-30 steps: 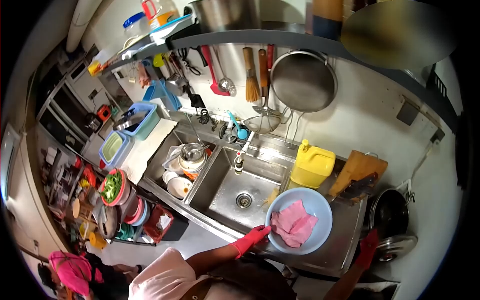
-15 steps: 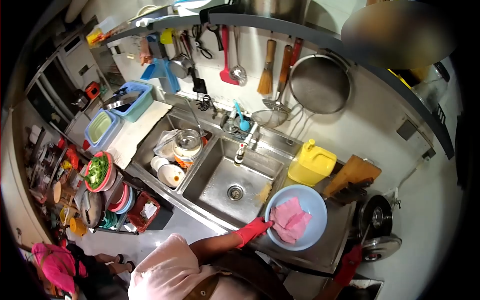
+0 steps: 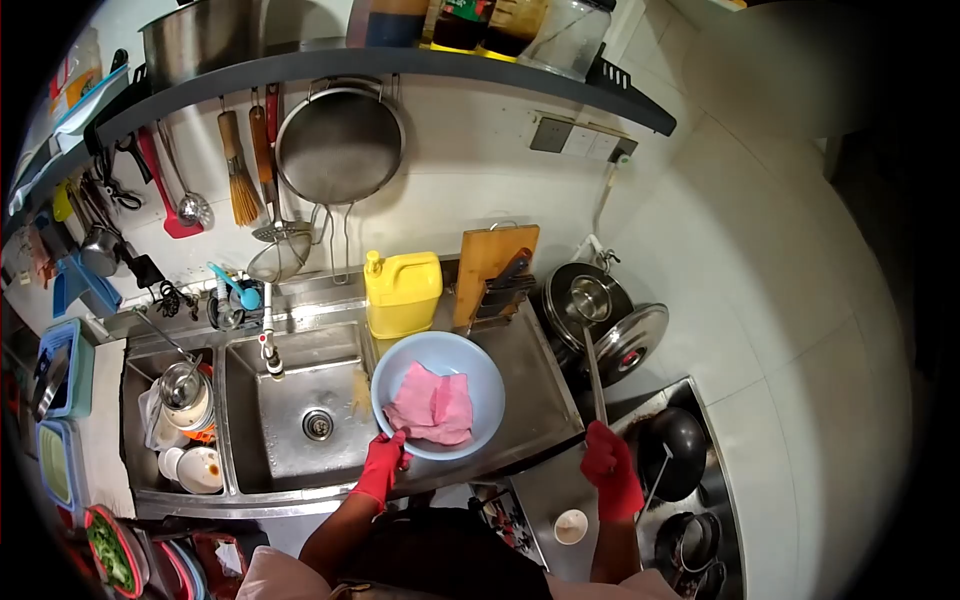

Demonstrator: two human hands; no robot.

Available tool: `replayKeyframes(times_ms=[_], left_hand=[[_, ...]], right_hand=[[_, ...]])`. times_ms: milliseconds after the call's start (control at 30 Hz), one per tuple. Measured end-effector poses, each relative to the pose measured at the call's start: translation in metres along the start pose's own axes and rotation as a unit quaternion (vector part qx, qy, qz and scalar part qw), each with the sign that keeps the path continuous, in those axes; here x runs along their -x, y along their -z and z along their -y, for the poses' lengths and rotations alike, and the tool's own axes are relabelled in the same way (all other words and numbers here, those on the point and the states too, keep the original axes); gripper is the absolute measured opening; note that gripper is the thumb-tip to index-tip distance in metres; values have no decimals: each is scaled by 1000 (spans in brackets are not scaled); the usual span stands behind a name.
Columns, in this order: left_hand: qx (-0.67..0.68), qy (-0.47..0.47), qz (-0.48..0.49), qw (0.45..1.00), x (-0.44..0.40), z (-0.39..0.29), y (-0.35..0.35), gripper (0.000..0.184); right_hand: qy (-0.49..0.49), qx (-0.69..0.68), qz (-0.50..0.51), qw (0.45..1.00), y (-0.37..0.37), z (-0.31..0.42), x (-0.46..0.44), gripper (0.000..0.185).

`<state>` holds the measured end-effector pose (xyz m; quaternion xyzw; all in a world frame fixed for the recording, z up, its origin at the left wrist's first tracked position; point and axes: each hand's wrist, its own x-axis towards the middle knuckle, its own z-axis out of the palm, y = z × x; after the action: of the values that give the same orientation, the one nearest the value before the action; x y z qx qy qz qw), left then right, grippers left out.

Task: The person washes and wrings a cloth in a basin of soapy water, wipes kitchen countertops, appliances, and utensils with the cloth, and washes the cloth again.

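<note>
My left hand (image 3: 383, 466), in a red glove, pinches the near left rim of a light blue basin (image 3: 487, 395). In that basin, which stands on the steel drainboard right of the sink, lies a pink cloth (image 3: 432, 404). My right hand (image 3: 611, 470), also gloved in red, is closed around the handle of a long ladle (image 3: 592, 302). The ladle's bowl is over a dark pot (image 3: 560, 290) at the drainboard's right end. A silver lid (image 3: 636, 345) leans beside the pot.
A yellow jug (image 3: 403, 296) and a cutting board (image 3: 494, 275) stand behind the basin. Left lies the sink (image 3: 300, 400), then stacked dishes (image 3: 190, 410). A wok (image 3: 671, 455) and a white cup (image 3: 571, 527) are at the lower right. Utensils hang under the shelf (image 3: 420, 66).
The view has swung right, bringing the stove area into sight. My right hand has come up and now has the ladle's handle in it. My left hand stays at the basin rim.
</note>
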<state>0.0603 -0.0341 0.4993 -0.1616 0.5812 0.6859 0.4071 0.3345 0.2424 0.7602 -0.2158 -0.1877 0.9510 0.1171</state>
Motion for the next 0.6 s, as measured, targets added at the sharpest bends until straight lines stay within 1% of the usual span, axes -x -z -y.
replayKeyframes(times_ms=[100, 133, 233, 267, 367, 400, 533, 600], left_hand=[[4, -20, -23, 1000, -3, 3, -3, 24], [5, -27, -30, 999, 1, 1, -5, 23], [6, -47, -17, 999, -18, 17, 1, 23], [11, -47, -17, 999, -10, 12, -2, 23], [9, -56, -16, 998, -7, 12, -3, 24], [9, -60, -12, 998, -6, 12, -2, 25], [-3, -53, -7, 999, -7, 12, -2, 27], [-3, -56, 5, 998, -7, 13, 1, 28]], right_hand=[[68, 117, -55, 989, -15, -37, 37, 31], [2, -41, -34, 999, -16, -42, 45, 31], [3, 45, -74, 996, -38, -70, 77, 30], [6, -8, -146, 989, -60, -80, 85, 27], [-29, 6, -207, 978, -51, -100, 105, 25], [-51, 17, -197, 979, -50, -104, 108, 23], [-144, 100, -208, 962, -57, -115, 114, 17], [-157, 148, -219, 952, -59, -123, 115, 15]])
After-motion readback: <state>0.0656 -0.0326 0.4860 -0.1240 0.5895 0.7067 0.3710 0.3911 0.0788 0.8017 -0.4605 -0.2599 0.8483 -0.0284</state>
